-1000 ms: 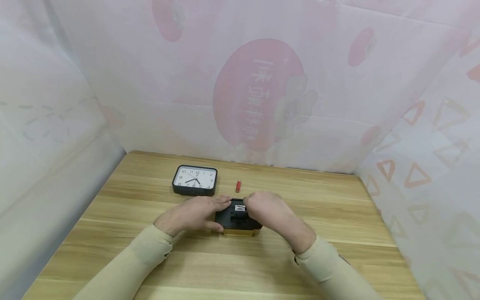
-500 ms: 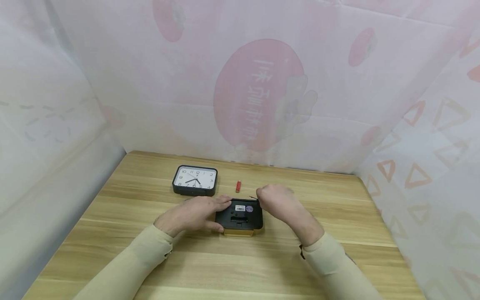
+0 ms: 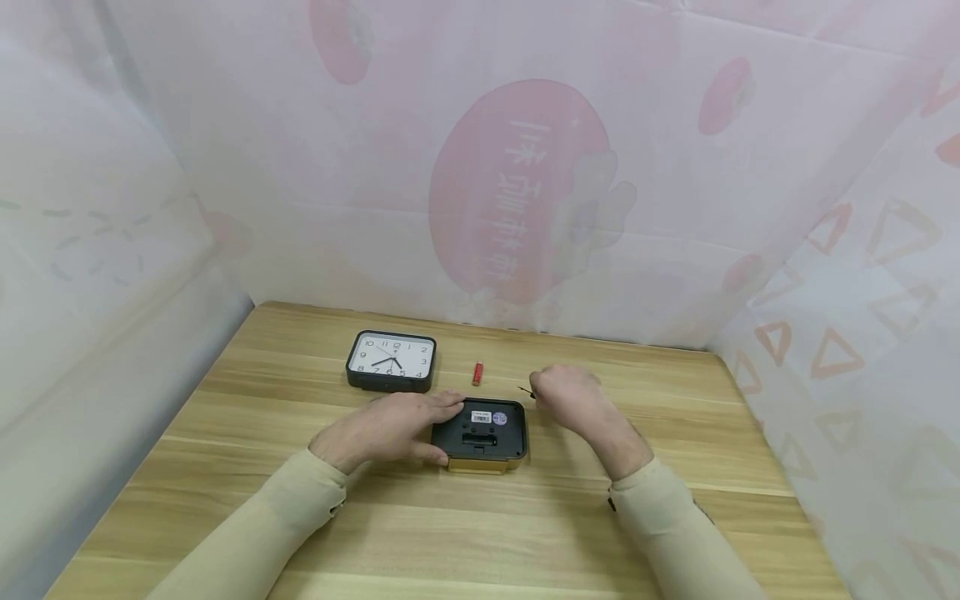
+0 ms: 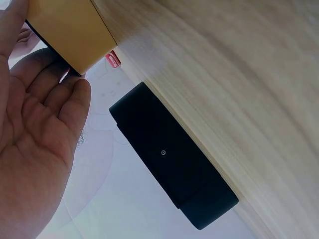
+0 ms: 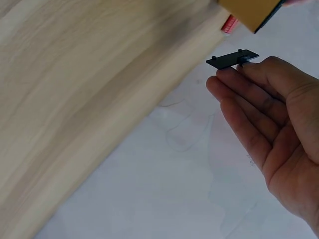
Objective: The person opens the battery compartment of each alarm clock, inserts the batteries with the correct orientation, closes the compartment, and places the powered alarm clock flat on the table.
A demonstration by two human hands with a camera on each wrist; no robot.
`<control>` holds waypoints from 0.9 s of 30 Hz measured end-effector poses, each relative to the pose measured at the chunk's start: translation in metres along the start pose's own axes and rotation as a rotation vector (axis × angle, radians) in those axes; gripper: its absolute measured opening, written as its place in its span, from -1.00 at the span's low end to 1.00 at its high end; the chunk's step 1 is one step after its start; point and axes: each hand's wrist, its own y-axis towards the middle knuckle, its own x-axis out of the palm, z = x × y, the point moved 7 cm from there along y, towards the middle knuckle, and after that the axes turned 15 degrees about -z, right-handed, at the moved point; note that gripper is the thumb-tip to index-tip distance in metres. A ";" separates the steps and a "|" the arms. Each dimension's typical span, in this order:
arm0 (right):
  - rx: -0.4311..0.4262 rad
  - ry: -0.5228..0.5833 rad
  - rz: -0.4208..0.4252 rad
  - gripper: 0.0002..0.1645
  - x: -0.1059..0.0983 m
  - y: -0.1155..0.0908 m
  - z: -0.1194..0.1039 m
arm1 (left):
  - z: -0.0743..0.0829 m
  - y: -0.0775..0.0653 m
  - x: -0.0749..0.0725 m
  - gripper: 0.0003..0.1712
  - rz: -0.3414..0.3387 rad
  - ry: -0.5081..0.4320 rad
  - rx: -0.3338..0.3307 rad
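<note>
Hands, black-and-gold case between

Left hand curved, right hand pinched

Sleeves, long, qty 2, pale beige, plain w/ a few soft folds: L sleeve & R sleeve, ea. wider twd. the bottom of the head view & ending above a bare wrist. L cuff w/ sm. dk. item at inner edge; R cuff w/ sm. dk. piece at inner edge & a greyish patch at outer edge, all too sm. to ID. Hands, bare, qty 2: L hand & R hand, palms creased, finger jts. lined.
</note>
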 end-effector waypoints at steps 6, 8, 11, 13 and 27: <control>0.042 -0.008 -0.041 -0.74 0.010 0.006 0.013 | 0.001 -0.001 0.000 0.08 0.002 0.006 0.001; 0.054 -0.006 -0.056 -0.73 0.014 0.008 0.017 | 0.001 -0.001 0.000 0.08 0.000 0.007 0.001; 0.061 -0.010 -0.065 -0.72 0.017 0.010 0.021 | 0.000 -0.001 0.000 0.08 -0.002 0.005 -0.002; 0.062 -0.016 -0.069 -0.71 0.019 0.011 0.022 | 0.000 0.000 0.000 0.07 -0.004 0.001 -0.005; 0.036 -0.073 -0.074 -0.72 0.025 0.015 0.022 | 0.000 0.000 0.000 0.08 -0.005 -0.005 -0.012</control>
